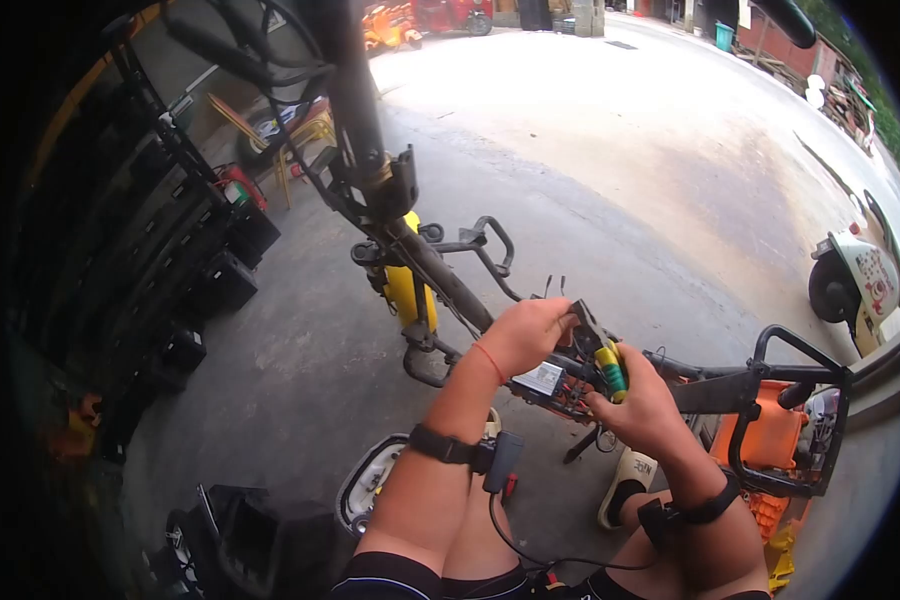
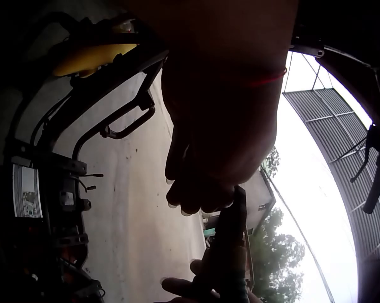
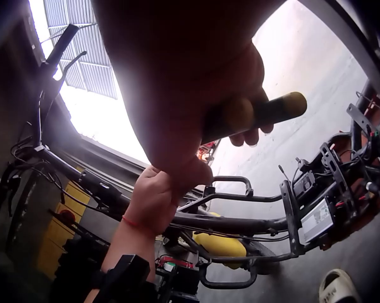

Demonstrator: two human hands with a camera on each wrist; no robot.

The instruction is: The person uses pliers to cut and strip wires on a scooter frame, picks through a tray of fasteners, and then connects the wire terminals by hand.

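While the person's right hand (image 1: 650, 400) wraps its fingers round the yellow-and-green handles (image 1: 611, 374) of a dark metal hand tool (image 1: 592, 327), the left hand (image 1: 530, 337), fingers bent, pinches its head end. They've got it over the black tubular vehicle frame (image 1: 457, 292), near that silver metal box (image 1: 539, 378).

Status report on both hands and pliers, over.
Right hand gripping yellow-green pliers. Left hand at pliers' head, its grip hidden. Two-wheeler frame beneath; nothing visibly blocking.
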